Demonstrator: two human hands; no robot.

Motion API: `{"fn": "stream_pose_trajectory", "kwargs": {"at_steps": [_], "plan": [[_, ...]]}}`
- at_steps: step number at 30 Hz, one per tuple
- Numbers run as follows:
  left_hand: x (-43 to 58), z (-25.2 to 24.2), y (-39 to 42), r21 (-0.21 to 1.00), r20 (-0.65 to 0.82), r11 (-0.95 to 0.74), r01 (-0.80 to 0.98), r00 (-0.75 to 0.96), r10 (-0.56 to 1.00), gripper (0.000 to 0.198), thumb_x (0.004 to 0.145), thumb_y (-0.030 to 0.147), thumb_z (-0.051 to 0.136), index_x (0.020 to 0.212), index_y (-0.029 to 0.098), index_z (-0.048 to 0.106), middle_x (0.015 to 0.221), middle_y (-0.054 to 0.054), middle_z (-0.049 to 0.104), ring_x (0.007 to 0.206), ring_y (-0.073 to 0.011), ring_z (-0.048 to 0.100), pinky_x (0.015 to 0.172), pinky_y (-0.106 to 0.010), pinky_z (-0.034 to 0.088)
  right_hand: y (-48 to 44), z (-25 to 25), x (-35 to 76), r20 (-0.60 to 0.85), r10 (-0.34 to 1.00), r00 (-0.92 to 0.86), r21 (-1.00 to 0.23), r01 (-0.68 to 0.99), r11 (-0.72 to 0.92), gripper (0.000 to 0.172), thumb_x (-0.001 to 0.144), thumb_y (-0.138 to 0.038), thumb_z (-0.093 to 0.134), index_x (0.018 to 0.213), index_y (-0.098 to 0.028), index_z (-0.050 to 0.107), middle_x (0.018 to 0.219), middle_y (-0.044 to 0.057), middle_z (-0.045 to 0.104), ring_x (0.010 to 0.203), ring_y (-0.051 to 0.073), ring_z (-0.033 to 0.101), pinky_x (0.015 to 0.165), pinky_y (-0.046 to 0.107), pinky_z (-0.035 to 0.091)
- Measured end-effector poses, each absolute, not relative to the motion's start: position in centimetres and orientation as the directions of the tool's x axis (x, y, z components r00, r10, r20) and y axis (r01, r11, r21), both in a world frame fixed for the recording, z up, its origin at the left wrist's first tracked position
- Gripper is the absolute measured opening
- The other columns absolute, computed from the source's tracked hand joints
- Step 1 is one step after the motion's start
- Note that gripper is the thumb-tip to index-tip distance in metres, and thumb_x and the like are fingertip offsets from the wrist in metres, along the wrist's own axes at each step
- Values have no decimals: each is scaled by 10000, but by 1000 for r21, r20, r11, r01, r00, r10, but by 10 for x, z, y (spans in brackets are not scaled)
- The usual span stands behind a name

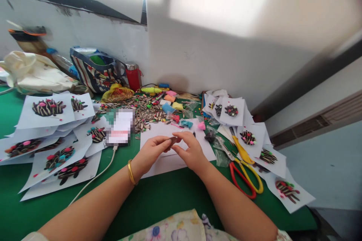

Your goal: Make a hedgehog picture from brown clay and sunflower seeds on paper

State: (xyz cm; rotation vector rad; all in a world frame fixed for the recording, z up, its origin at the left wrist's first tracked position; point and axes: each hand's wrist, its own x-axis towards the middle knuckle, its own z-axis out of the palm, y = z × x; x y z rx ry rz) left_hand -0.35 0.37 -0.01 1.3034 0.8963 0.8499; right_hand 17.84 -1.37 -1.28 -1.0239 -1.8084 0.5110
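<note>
My left hand (152,152) and my right hand (192,152) meet fingertip to fingertip above a white sheet of paper (175,130). Both are closed in a pinch around something small and dark, too hidden by the fingers to name. Beyond them lies a heap of striped sunflower seeds (144,107). Soft clay lumps are scattered at the paper's far side, among them a blue lump (168,108), a yellow lump (177,106) and a pink lump (201,125). To the right of my right hand sits a black clay lump (209,136) by clear plastic wrap.
Scissors with red and yellow handles (244,175) lie at the right. Paper sheets with seed-and-clay figures are piled left (25,120) and right (275,163). A phone (120,128) with a white cable (97,176) lies left. Bags and a red flask (133,77) stand behind.
</note>
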Motion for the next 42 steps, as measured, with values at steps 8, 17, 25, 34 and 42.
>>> {"fn": "stream_pose_trajectory", "kwargs": {"at_steps": [8, 17, 25, 34, 42], "plan": [[-4, -2, 3, 983, 17, -88, 164, 390, 921, 339, 807, 468, 664, 963, 179, 749, 967, -81, 731, 920, -230, 638, 846, -338, 490, -11, -13, 179, 456, 880, -131, -798, 377, 470, 111, 891, -273, 640, 981, -229, 689, 913, 34, 671, 892, 188, 621, 848, 355, 484], [-3, 0, 2, 995, -44, 4, 104, 392, 919, 342, 828, 509, 618, 798, 172, 665, 737, -25, 628, 729, -167, 561, 704, -294, 459, -12, -12, 181, 451, 878, -161, -804, 353, 478, 268, 888, -286, 653, 1152, -246, 657, 947, 27, 672, 925, 186, 622, 890, 354, 485], [-4, 1, 3, 996, -80, 59, 61, 421, 904, 348, 810, 504, 655, 778, 158, 660, 695, -4, 578, 681, -135, 514, 657, -262, 425, -10, -9, 181, 428, 882, -196, -818, 330, 471, 166, 891, -311, 649, 1029, -236, 702, 902, 35, 689, 884, 190, 632, 846, 352, 503], [-7, -1, 8, 994, -49, 18, 104, 310, 949, 353, 799, 495, 670, 899, 161, 720, 781, -37, 655, 748, -172, 583, 700, -288, 482, -8, -16, 184, 341, 938, -64, -893, 289, 345, 209, 918, -347, 586, 1048, -236, 706, 1036, 54, 701, 978, 204, 643, 901, 374, 504], [-6, 0, 8, 992, -64, 28, 123, 295, 953, 359, 769, 502, 697, 871, 159, 731, 765, -41, 674, 741, -181, 601, 686, -287, 500, -8, -16, 183, 343, 933, -104, -885, 296, 358, 294, 971, -412, 494, 1069, -229, 701, 904, 45, 702, 889, 190, 654, 858, 364, 515]]}}
